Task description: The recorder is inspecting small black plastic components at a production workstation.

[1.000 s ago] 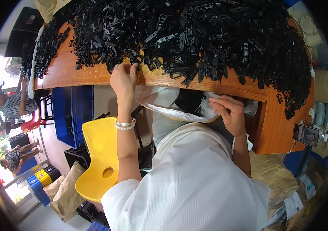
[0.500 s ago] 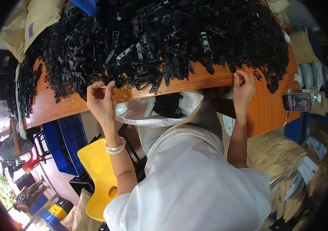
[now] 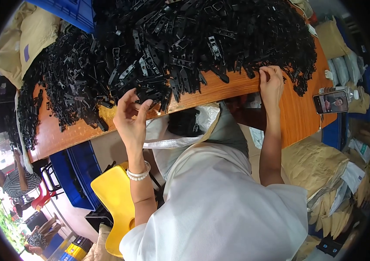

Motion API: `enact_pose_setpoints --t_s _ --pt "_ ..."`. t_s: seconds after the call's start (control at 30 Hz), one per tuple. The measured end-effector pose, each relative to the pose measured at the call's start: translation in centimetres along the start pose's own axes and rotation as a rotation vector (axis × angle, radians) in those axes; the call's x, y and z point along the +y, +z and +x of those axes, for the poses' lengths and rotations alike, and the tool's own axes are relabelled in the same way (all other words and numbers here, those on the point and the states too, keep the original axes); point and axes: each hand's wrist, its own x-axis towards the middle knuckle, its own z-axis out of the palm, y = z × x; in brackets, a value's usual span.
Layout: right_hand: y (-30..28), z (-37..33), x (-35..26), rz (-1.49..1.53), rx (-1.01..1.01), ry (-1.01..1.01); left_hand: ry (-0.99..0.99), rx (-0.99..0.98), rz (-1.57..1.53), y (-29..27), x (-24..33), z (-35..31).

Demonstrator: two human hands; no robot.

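A large heap of black plastic clips or buckle-like pieces (image 3: 172, 48), some with metal frames, covers most of the wooden table (image 3: 228, 91). At the heap's near edge, left of centre, my left hand (image 3: 129, 119) has curled fingers, with the thumb apart from the index fingertip. Dark pieces lie behind that gap. Further right, my right hand (image 3: 272, 89) pinches at the heap's front edge, thumb and fingertips together; what they hold is too small to make out. Below the table edge, a white plastic bag (image 3: 172, 142) lies open on my lap, with a black bundle (image 3: 185, 122) inside.
A blue crate (image 3: 74, 13) stands at the back left beside stuffed sacks (image 3: 37, 37). A phone (image 3: 330, 102) is mounted at the right table edge. A yellow chair (image 3: 113, 195) and blue bins (image 3: 74, 174) are at my left. Brown sacks (image 3: 311, 165) lie right; two people are far left.
My left hand has moved rightward along the heap's near edge, and its thumb and index finger are further apart. My right hand stays at about the same spot. The whole view has shifted slightly.
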Motion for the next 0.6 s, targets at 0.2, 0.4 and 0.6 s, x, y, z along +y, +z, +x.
enact_pose_setpoints --t_s 0.2,0.4,0.6 --pt "0.2 1.3 0.4 -0.026 -0.006 -0.049 0.001 -0.043 -0.014 0.5 0.6 -0.6" --pt "-0.5 0.8 0.1 -0.003 0.146 -0.058 -0.158 -0.110 -0.247 1.0 1.1 -1.6" --pt "-4.2 -0.1 -7.9 0.702 -0.215 -0.199 -0.582 -0.664 -0.987 2.0 1.1 -1.9"
